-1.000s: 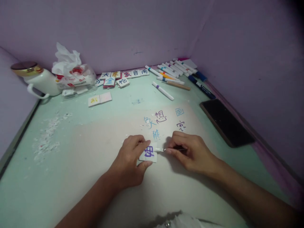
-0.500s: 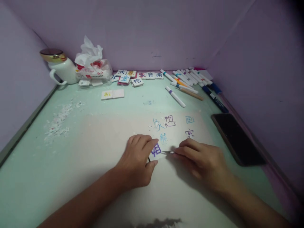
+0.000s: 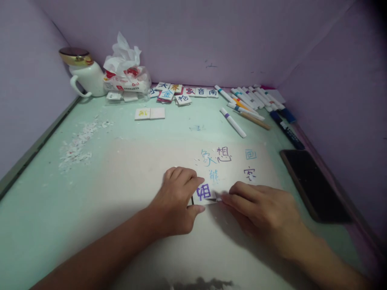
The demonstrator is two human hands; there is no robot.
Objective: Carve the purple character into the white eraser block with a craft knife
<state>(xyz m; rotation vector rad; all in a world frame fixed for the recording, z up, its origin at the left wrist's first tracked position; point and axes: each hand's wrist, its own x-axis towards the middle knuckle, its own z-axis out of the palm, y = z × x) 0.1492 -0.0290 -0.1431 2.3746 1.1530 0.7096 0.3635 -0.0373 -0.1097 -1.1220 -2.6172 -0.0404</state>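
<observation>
A white square tile [image 3: 198, 201] with a purple character lies on the pale sheet in front of me. My left hand [image 3: 175, 203] grips its left side, index finger at the top edge and thumb at the bottom. From the right, my right hand [image 3: 260, 209] is closed round a craft knife [image 3: 215, 199], whose thin metal blade reaches the tile's lower right edge. Most of the knife's handle is hidden by the fingers. Just above the tile, characters in blue and purple are written on the sheet [image 3: 145, 161].
Shavings [image 3: 80, 143] lie at left. Along the back stand a lidded mug [image 3: 90, 80], a tissue pack [image 3: 128, 84] and several character tiles [image 3: 201, 92]. Markers [image 3: 232, 123] and a phone [image 3: 314, 185] lie at right. Purple walls [image 3: 181, 36] close in three sides.
The view has shifted, so the table items appear slightly to the right. The knife blade has gone from the character's right side to the tile's lower right edge. The left hand keeps its grip.
</observation>
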